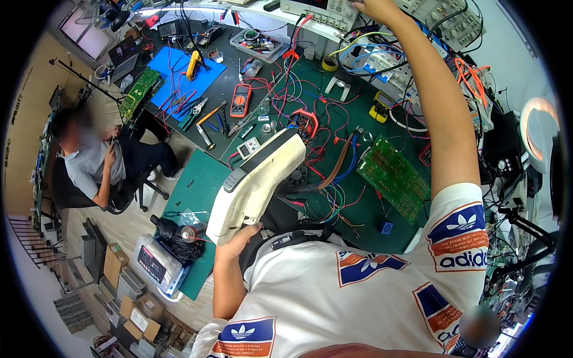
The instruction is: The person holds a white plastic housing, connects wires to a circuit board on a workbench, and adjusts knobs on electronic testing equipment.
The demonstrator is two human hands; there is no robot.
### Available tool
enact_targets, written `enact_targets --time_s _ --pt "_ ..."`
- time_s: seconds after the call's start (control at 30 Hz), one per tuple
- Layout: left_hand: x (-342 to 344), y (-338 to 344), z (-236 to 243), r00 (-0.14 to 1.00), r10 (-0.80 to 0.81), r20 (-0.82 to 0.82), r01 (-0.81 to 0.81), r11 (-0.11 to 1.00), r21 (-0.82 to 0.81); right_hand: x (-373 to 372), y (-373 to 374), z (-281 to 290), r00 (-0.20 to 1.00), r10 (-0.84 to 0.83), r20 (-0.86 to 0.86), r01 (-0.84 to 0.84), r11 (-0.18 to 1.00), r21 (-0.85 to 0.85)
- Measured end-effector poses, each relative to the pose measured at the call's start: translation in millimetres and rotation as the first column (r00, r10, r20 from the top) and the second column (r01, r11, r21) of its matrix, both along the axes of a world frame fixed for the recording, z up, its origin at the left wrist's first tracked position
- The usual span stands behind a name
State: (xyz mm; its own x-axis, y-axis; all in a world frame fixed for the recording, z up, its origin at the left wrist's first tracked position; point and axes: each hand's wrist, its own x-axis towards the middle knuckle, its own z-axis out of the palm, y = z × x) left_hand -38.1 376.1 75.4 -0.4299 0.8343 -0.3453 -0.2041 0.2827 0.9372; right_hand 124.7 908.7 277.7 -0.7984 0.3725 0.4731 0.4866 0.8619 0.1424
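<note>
The left hand (236, 240) grips the lower end of a cream-coloured handheld meter (256, 185) with a grey side and dark face; the fingers (225, 246) curl up around its bottom edge from below, pressed close together, and the meter rises tilted away from the palm over the near edge of the green bench mat (334, 101); its top end sits just beside a red coil of wire (305, 122) and above a tangle of red, blue and black leads (334, 179).

The right hand (373, 7) reaches to the far top of the view, onto a grey bench instrument (316, 12) on the shelf; its fingers are cut off by the rim, so whether they are spread or pressing cannot be told.

A green circuit board (394, 176) lies right of the meter, well apart from both hands; a red multimeter (240, 99) and a blue mat (179, 71) lie farther left; another person (95, 161) sits at the bench's left end.
</note>
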Motion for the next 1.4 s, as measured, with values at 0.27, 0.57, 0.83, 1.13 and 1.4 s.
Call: enact_targets --time_s 0.27,0.57,0.83,1.13,1.4 --pt "-1 0 -4 1.000 -0.014 0.017 0.013 1.000 0.019 0 6 -3 1.000 0.022 -0.005 -0.022 1.000 -0.008" --pt "-1 0 -4 0.999 -0.018 0.035 0.017 1.000 0.018 -3 -4 1 0.999 -0.054 -0.007 0.053 0.998 -0.027" --pt "-2 -4 -14 1.000 -0.010 0.023 0.009 0.999 0.048 -1 -2 1 0.998 -0.048 -0.036 0.047 0.998 -0.042" --pt "-2 -1 -9 1.000 -0.008 0.009 0.008 1.000 0.016 -1 3 0 1.000 -0.011 -0.021 0.011 1.000 -0.003" --pt "-1 -2 -13 0.999 -0.010 0.035 0.009 0.999 0.038 0 4 -1 0.999 -0.009 -0.048 0.007 0.999 -0.039"
